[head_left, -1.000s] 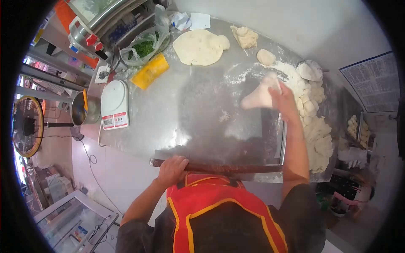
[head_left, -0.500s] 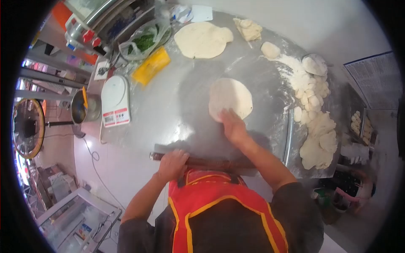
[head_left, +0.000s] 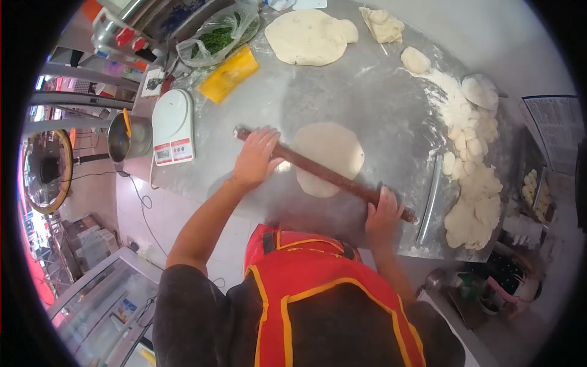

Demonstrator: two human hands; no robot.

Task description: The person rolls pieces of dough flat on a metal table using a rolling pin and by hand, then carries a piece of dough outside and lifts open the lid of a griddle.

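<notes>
A long dark-brown rolling pin (head_left: 321, 174) lies slantwise across a thin round sheet of dough (head_left: 333, 142) on the metal worktop. My left hand (head_left: 255, 160) is closed over the pin near its upper-left end. Near the lower-right end, my right hand (head_left: 383, 217) grips the same pin, fingers over the top. The dough shows on both sides of the pin; the strip beneath it is hidden.
A larger dough sheet (head_left: 309, 38) lies at the back. Dough pieces (head_left: 471, 144), loose flour and a metal bar (head_left: 430, 199) are at the right. A yellow scraper (head_left: 229, 73), kitchen scale (head_left: 173, 125), bag of greens (head_left: 215, 41) and metal pot (head_left: 136, 136) stand left.
My right hand has left the dough and taken hold of the rolling pin. The pin has moved from the worktop's near edge forward onto the dough, now slanted. The camera view has shifted slightly.
</notes>
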